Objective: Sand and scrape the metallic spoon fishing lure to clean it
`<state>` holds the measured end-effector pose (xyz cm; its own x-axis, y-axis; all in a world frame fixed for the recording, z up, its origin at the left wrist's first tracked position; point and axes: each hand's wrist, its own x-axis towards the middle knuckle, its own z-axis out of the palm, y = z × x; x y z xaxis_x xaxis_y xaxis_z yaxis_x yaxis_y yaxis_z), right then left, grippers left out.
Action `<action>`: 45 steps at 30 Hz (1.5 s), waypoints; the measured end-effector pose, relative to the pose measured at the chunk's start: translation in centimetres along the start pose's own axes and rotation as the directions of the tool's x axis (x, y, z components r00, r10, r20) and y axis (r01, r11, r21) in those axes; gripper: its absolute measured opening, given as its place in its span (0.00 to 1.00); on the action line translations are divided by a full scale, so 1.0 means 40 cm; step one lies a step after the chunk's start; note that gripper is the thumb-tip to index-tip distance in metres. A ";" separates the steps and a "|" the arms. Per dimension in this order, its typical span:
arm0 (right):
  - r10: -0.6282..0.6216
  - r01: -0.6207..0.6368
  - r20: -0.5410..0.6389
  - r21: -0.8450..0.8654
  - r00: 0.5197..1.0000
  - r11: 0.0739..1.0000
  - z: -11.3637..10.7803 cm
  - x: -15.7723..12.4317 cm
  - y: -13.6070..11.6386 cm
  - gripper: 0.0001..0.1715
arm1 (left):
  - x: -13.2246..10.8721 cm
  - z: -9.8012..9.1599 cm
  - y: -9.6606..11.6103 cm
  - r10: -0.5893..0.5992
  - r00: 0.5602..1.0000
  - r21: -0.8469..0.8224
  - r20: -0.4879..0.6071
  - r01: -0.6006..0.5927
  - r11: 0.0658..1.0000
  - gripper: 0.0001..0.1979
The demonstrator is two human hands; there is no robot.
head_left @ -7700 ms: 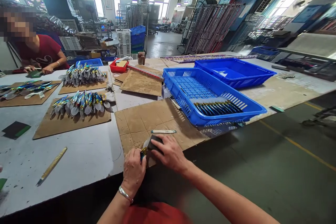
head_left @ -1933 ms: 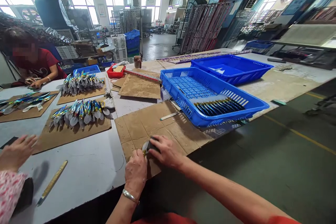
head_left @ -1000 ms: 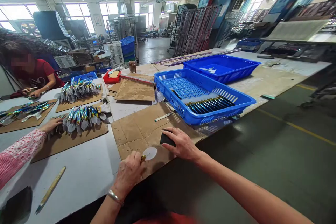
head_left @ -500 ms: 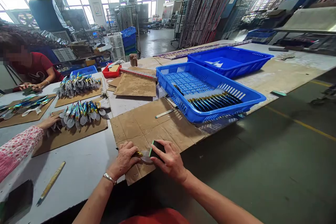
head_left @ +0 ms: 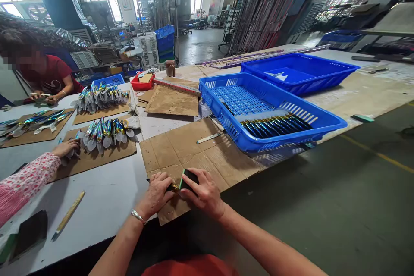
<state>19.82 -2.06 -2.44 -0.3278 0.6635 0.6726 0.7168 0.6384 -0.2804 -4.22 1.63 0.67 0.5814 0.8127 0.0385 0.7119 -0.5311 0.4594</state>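
Note:
Over the front of a cardboard sheet (head_left: 174, 146), my left hand (head_left: 155, 194) is closed around a fishing lure. The lure's gold end (head_left: 174, 187) sticks out toward the right, while most of its body is hidden under the fingers. My right hand (head_left: 205, 194) grips a black sanding block (head_left: 190, 179) with a green edge, fingers along the top and thumb beneath. The block is right up against the lure's gold end and covers its clear lip. Both hands are close together near the table's front edge.
A blue basket (head_left: 323, 125) holds a row of dark lures, with another blue tray (head_left: 339, 67) behind. On the left, lures with clear lips (head_left: 108, 136) lie on cardboard, where a co-worker's hand (head_left: 66, 147) reaches. A worn stick (head_left: 68, 215) and black block (head_left: 30, 230) lie nearer.
My right hand and the sanding block have moved left toward my left hand. The lure's clear lip, visible before, is now covered. The camera view has shifted slightly.

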 end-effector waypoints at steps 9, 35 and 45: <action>0.104 -0.102 0.044 -0.032 0.994 0.994 0.024 0.020 -0.022 0.22 | -0.004 0.009 0.004 -0.077 0.994 -0.065 -0.075 0.072 0.995 0.08; 0.281 -0.280 0.019 -0.040 0.960 0.959 -0.039 0.144 0.154 0.26 | 0.014 -0.037 0.032 -0.191 0.899 -0.276 -0.395 0.082 0.958 0.14; 0.504 -0.438 0.127 0.696 0.854 0.569 0.015 0.079 -0.048 0.31 | 0.198 0.097 0.239 -0.715 0.673 -0.878 -0.188 0.211 0.429 0.34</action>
<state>17.03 -0.97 -0.19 0.0033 0.9380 0.3466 0.1228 0.3436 -0.9310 8.71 2.06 1.94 -0.1916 0.9720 -0.1360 0.0828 0.1541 0.9846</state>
